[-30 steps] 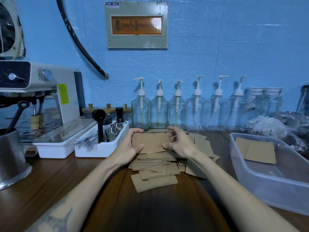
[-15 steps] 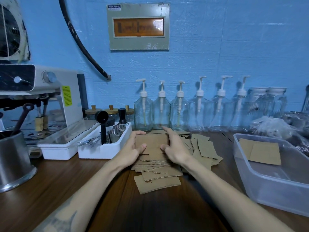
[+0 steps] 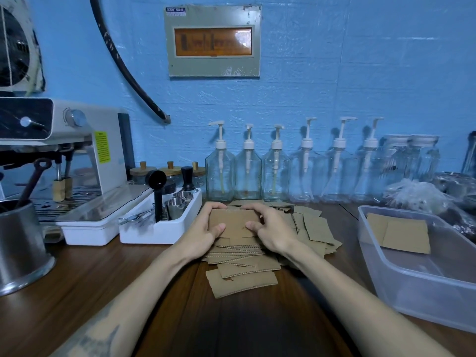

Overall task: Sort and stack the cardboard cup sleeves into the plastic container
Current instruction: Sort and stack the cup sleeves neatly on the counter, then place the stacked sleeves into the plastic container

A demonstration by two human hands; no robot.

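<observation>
Both hands had closed in on the top cardboard sleeve over the last sec: the left hand went from resting loosely at its edge to curling round the left side w/ thumb on top, and the right hand, which half a sec ago had a finger pointing out toward the bottles, now had fingers bent over the far edge and thumb pressed on the face. So fingers on both sides were clamped on that one sleeve, which sat on top of the loose pile of sleeves on the wooden counter, mid-frame.

Judged from this, the grab step was about done and the lift toward the plastic container at right came next (it held only a couple of flat sleeves so far, most of the pile was left to move).

Writing: the wall panel carried a small label at its top left corner, too small to read for sure. The espresso machine had a yellow sticker w/ dark print, not legible. No brand readable on the pump bottles.
</observation>
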